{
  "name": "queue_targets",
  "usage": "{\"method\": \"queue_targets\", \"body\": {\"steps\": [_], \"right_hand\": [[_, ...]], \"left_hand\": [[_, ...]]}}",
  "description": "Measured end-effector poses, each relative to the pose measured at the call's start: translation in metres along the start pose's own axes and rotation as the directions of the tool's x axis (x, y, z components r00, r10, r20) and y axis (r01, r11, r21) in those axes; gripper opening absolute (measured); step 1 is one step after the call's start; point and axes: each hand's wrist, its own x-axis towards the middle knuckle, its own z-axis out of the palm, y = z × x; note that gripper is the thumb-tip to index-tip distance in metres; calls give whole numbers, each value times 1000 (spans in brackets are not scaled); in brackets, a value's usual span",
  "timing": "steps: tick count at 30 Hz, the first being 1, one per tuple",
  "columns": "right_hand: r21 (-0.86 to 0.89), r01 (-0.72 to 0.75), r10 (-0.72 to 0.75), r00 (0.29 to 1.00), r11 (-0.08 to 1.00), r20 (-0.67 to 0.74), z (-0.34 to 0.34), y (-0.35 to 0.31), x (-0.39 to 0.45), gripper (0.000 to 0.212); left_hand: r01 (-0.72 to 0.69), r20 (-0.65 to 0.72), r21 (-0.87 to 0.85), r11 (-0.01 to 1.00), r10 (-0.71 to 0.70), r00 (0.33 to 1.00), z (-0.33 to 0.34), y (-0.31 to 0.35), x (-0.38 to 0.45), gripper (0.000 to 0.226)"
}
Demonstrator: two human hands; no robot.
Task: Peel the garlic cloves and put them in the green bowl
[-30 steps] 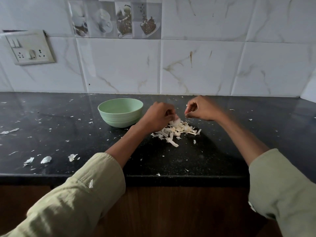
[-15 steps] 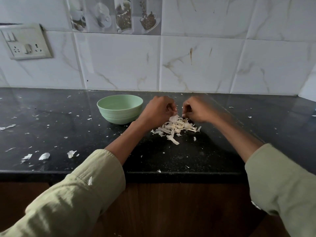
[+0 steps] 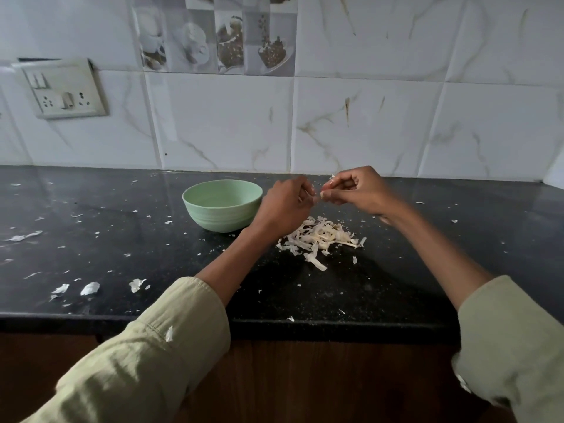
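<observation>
Fingers (image 3: pixel 331 186) of the right hand (image 3: pixel 355 190) curled in, thumb and forefinger tips pinched together on something pale and very small; fingers of the left hand (image 3: pixel 285 206) likewise curled, tips meeting the right hand's at the gap between the two hands. A small pale bit shows at that meeting point, probably a garlic clove (image 3: pixel 319 195) or its skin, too small and blurred to say which. Both hands held above the desk (image 3: pixel 122 239), not resting on it. Directly below them, at 6 o'clock from the fingertips, a loose heap of garlic peels (image 3: pixel 320 238) lies on the dark stone. The green bowl (image 3: pixel 222 206) stands upright at 9 o'clock from the left hand, just beside the wrist, not touching as far as can be told; its inside is partly visible and looks bare, though the near floor is hidden by the rim. Both forearms bare, with rolled pale green sleeves (image 3: pixel 171 337) at the desk's front edge. Scattered peel flakes (image 3: pixel 90 288) across the desk, thickest toward 8 o'clock of the bowl. Behind, at 12 o'clock, a white marbled tile wall (image 3: pixel 366 123) with a strip of picture tiles; a switch socket (image 3: pixel 65 88) on the wall at 10 o'clock.
</observation>
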Motion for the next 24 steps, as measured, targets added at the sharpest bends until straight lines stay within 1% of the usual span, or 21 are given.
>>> {"method": "queue_targets", "body": {"steps": [3, 4, 7, 10, 14, 16, 18, 21, 24], "right_hand": [[78, 7, -8, 1000, 997, 22, 1, -4, 0, 21], [97, 8, -11, 1000, 995, 26, 1, -5, 0, 22], [133, 9, -13, 1000, 991, 26, -1, -7, -1, 23], [130, 36, -39, 999, 991, 18, 0, -8, -2, 24], [117, 66, -67, 998, 991, -2, 2, -10, -3, 22], [122, 78, -78, 997, 990, -4, 1, -11, -3, 19], [130, 79, -80, 997, 988, 3, 0, -11, -4, 17], [142, 59, -61, 998, 988, 15, 0, -11, -4, 18], [145, 64, -63, 998, 987, -17, 1, -11, -3, 20]], "left_hand": [[14, -55, -105, 994, -20, 998, -3, 0, 1, 18], [-1, -60, -128, 992, -7, 998, -3, 0, 1, 17], [-42, -76, -125, 991, 33, 997, -3, 5, 0, 12], [-23, -84, -175, 984, 9, 996, -2, 7, -1, 12], [81, -29, -322, 943, -95, 995, -7, 8, -2, 6], [114, 11, -391, 913, -119, 993, -9, 10, -2, 7], [125, 34, -427, 895, -122, 992, -10, 10, -2, 9], [118, 33, -460, 880, -116, 993, -10, 9, -3, 11], [115, 27, -496, 861, -117, 993, -10, 8, -2, 10]]}}
